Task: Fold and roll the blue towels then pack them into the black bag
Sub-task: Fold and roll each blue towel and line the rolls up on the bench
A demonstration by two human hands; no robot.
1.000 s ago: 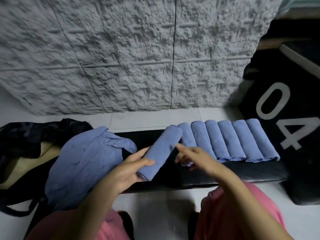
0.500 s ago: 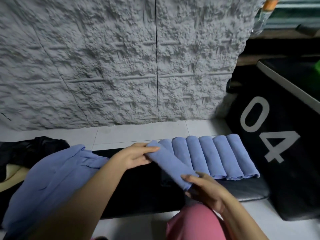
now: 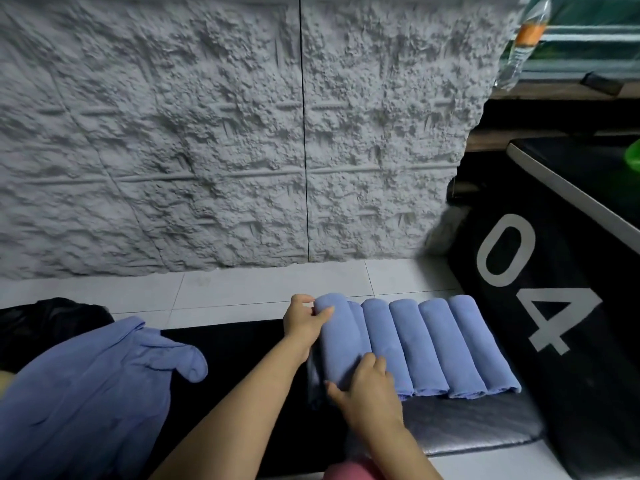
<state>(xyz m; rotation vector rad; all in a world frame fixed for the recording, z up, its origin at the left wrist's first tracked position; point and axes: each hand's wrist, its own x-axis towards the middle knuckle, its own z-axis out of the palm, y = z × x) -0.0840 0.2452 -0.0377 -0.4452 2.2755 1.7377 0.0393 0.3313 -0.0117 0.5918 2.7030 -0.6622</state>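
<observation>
A plain periwinkle blue is shown by the rolled towels [image 3: 436, 344] at four o'clock, by the leftmost roll [image 3: 337, 337], and by the loose towels [image 3: 86, 393] heaped at eight o'clock. The surface [image 3: 235, 348] beneath is black, with a grey sheen at five o'clock. The black bag [image 3: 52, 317] is seen at nine o'clock. The wall [image 3: 173, 150] is a rough-textured pale grey, split by a dark vertical seam. The floor [image 3: 259, 289] is tiled white with grey joints. A black box [image 3: 595, 410] at three o'clock is marked "04" in white.
</observation>
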